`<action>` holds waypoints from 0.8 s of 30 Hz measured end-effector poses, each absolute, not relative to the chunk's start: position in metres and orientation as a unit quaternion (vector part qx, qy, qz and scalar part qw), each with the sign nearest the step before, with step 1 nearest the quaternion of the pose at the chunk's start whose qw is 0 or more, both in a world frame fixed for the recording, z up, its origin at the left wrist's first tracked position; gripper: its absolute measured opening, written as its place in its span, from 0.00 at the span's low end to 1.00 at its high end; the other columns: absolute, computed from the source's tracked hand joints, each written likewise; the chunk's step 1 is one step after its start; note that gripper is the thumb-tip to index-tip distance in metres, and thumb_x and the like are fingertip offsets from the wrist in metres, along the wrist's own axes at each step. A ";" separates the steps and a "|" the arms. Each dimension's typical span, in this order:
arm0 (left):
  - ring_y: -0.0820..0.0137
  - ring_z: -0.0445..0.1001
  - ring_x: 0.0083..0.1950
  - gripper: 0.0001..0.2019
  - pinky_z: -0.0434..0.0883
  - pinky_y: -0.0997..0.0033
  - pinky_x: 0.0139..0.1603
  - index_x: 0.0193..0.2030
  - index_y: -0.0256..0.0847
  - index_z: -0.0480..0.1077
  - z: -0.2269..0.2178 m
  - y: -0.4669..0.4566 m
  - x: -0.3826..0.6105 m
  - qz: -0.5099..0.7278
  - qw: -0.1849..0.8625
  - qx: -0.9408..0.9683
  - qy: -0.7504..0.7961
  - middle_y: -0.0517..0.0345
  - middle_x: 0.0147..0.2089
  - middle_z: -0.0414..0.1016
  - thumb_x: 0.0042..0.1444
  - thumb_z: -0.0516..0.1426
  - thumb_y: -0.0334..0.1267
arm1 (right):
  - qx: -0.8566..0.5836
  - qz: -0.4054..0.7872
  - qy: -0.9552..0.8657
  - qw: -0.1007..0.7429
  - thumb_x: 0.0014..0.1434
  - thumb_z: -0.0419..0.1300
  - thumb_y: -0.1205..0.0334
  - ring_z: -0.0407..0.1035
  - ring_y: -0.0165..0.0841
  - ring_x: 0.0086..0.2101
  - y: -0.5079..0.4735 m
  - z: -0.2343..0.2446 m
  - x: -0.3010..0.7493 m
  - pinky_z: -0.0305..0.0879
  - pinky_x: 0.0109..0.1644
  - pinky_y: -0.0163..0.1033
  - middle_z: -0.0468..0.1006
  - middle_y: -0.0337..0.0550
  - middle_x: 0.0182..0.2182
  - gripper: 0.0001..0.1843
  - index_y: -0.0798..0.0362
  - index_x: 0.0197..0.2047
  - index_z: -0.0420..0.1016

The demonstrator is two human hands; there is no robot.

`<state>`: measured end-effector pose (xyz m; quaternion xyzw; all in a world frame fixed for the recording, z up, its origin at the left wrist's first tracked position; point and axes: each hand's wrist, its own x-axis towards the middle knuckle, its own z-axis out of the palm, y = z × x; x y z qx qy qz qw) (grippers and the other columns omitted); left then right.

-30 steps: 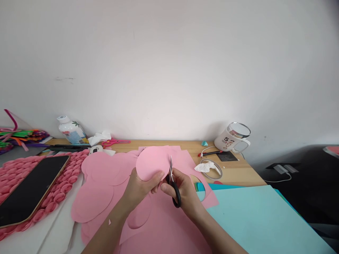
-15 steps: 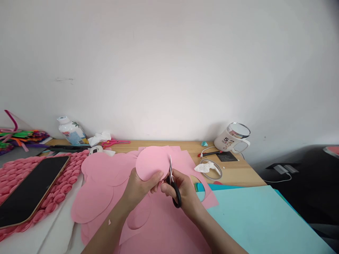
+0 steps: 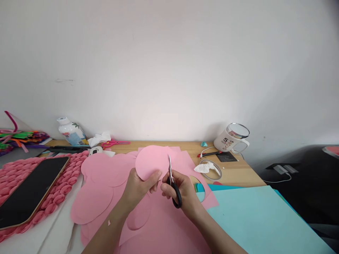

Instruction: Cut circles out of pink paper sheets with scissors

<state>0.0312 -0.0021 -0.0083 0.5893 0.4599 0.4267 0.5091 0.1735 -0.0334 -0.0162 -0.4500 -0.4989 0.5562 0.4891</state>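
A round pink paper disc (image 3: 150,160) is pinched between the thumb and fingers of my left hand (image 3: 140,188). My right hand (image 3: 182,190) grips black-handled scissors (image 3: 178,197), their blades pointing up beside the disc's right edge. From this view I cannot tell whether the blades touch the paper. Below both hands lie pink paper sheets (image 3: 169,225), one with a round piece cut out of it. Several more pink discs (image 3: 92,203) overlap to the left of my left hand. A small pink scrap sticks to my left forearm.
To the left, a phone (image 3: 34,190) rests on a pink rosette-like mat (image 3: 59,190). A white bottle (image 3: 71,131), tissue and pink scissors (image 3: 115,143) stand or lie along the wall. On the right are a white mug (image 3: 231,137), a cable and light blue sheets (image 3: 254,211).
The scissors and my right hand have shifted very slightly left. My left fingers have moved a little on the disc, and a gap now shows between the two hands.
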 end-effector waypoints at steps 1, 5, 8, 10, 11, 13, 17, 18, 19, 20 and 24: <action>0.77 0.62 0.15 0.17 0.62 0.77 0.17 0.14 0.38 0.64 -0.008 -0.002 0.031 0.427 0.508 0.590 0.460 0.64 0.12 0.62 0.49 0.58 0.40 | -0.452 0.555 -0.500 0.487 0.45 0.64 0.52 0.57 0.26 0.18 -0.033 -0.016 0.174 0.58 0.23 0.33 0.63 0.32 0.15 0.16 0.54 0.25 0.65; 0.77 0.61 0.15 0.19 0.61 0.77 0.18 0.12 0.38 0.62 -0.008 -0.001 0.031 0.430 0.505 0.594 0.455 0.63 0.12 0.62 0.51 0.57 0.40 | -0.454 0.552 -0.504 0.485 0.46 0.63 0.51 0.59 0.26 0.18 -0.033 -0.017 0.174 0.56 0.22 0.33 0.63 0.32 0.14 0.16 0.54 0.24 0.64; 0.78 0.60 0.15 0.21 0.60 0.77 0.18 0.11 0.38 0.61 -0.007 -0.001 0.031 0.440 0.500 0.603 0.439 0.63 0.12 0.62 0.53 0.55 0.41 | -0.446 0.555 -0.501 0.492 0.47 0.64 0.50 0.59 0.27 0.18 -0.033 -0.020 0.173 0.56 0.23 0.33 0.63 0.32 0.13 0.17 0.54 0.23 0.65; 0.79 0.59 0.15 0.21 0.59 0.77 0.19 0.12 0.38 0.61 -0.007 -0.001 0.032 0.449 0.505 0.601 0.426 0.63 0.12 0.62 0.55 0.54 0.41 | -0.440 0.560 -0.497 0.495 0.47 0.64 0.50 0.59 0.27 0.18 -0.033 -0.021 0.172 0.56 0.23 0.33 0.63 0.31 0.13 0.17 0.54 0.24 0.65; 0.78 0.59 0.15 0.21 0.59 0.76 0.19 0.12 0.38 0.61 -0.007 -0.001 0.033 0.452 0.510 0.597 0.424 0.64 0.12 0.61 0.55 0.54 0.41 | -0.436 0.564 -0.496 0.496 0.47 0.64 0.50 0.59 0.27 0.18 -0.034 -0.021 0.172 0.56 0.23 0.33 0.63 0.31 0.13 0.17 0.54 0.24 0.65; 0.78 0.59 0.15 0.20 0.59 0.76 0.18 0.13 0.38 0.61 -0.007 -0.001 0.035 0.451 0.515 0.589 0.430 0.64 0.11 0.60 0.54 0.55 0.41 | -0.425 0.574 -0.492 0.497 0.46 0.65 0.50 0.58 0.26 0.18 -0.035 -0.022 0.170 0.55 0.23 0.33 0.63 0.32 0.14 0.17 0.54 0.24 0.65; 0.77 0.59 0.15 0.22 0.61 0.76 0.19 0.11 0.40 0.56 -0.006 -0.004 0.037 0.430 0.504 0.587 0.466 0.65 0.10 0.57 0.53 0.55 0.41 | -0.400 0.591 -0.487 0.504 0.45 0.67 0.52 0.57 0.25 0.20 -0.034 -0.025 0.170 0.54 0.24 0.32 0.66 0.34 0.19 0.17 0.54 0.26 0.65; 0.77 0.59 0.15 0.22 0.61 0.76 0.19 0.11 0.40 0.56 -0.005 -0.004 0.037 0.425 0.500 0.588 0.474 0.66 0.10 0.56 0.53 0.55 0.42 | -0.395 0.590 -0.488 0.508 0.45 0.68 0.53 0.56 0.25 0.20 -0.033 -0.026 0.171 0.53 0.24 0.32 0.66 0.33 0.19 0.17 0.54 0.27 0.66; 0.77 0.58 0.15 0.22 0.61 0.76 0.19 0.11 0.40 0.55 -0.005 -0.005 0.037 0.419 0.498 0.587 0.481 0.66 0.10 0.56 0.52 0.55 0.42 | -0.394 0.585 -0.490 0.512 0.45 0.68 0.54 0.55 0.25 0.20 -0.032 -0.027 0.172 0.52 0.24 0.32 0.64 0.32 0.19 0.17 0.54 0.28 0.65; 0.77 0.58 0.15 0.22 0.60 0.76 0.18 0.11 0.40 0.56 -0.004 -0.006 0.037 0.413 0.498 0.586 0.487 0.66 0.11 0.56 0.52 0.56 0.42 | -0.394 0.579 -0.493 0.516 0.45 0.68 0.55 0.53 0.24 0.20 -0.031 -0.027 0.173 0.50 0.23 0.31 0.63 0.31 0.19 0.17 0.53 0.28 0.65; 0.78 0.56 0.15 0.19 0.57 0.76 0.17 0.13 0.40 0.58 -0.003 -0.006 0.037 0.400 0.506 0.576 0.502 0.66 0.12 0.57 0.50 0.57 0.44 | -0.399 0.560 -0.504 0.522 0.45 0.69 0.55 0.50 0.24 0.20 -0.030 -0.027 0.175 0.47 0.22 0.31 0.59 0.29 0.18 0.18 0.53 0.26 0.62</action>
